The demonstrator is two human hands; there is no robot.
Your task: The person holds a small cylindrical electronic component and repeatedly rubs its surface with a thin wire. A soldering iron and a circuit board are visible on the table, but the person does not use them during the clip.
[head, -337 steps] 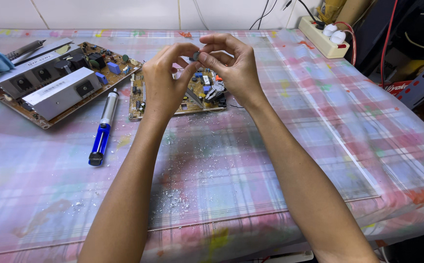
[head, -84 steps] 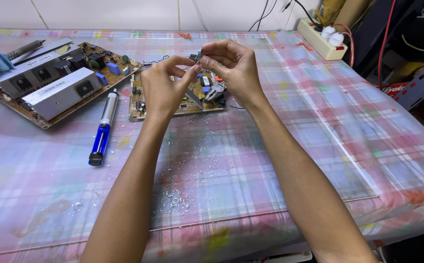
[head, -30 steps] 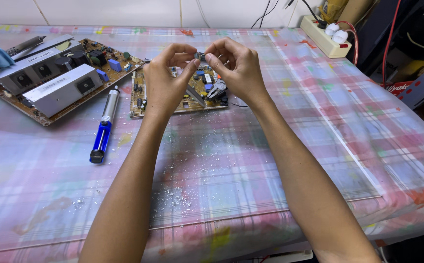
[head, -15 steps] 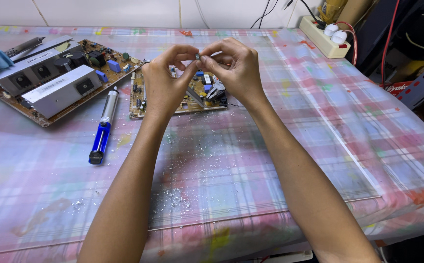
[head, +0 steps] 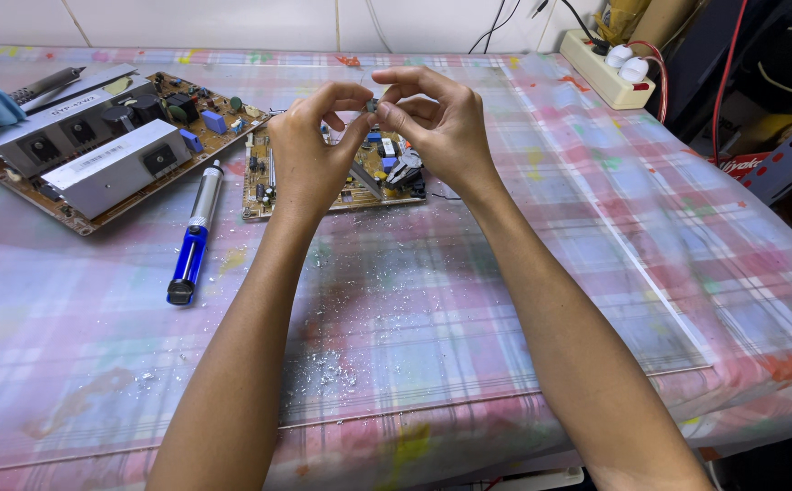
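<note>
Small dark component [head: 371, 105], pinched btwn my left hand [head: 309, 155] and right hand [head: 441, 132], fingertips closed on it, held above the small circuit board [head: 341, 177] for a close look. Blue desoldering pump [head: 194, 238] lies left of that board; large board w/ heatsinks [head: 105, 145] further left.

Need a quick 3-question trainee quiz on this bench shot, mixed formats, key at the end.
1. True or false: the left hand and right hand pinch one small part between their fingertips, above the small circuit board.
2. What lies on the table left of the forearms? A) blue desoldering pump B) hammer C) pliers
3. Fill in: the large circuit board lies at the far ____ of the table.

Key: 1 true; 2 A; 3 left
</note>
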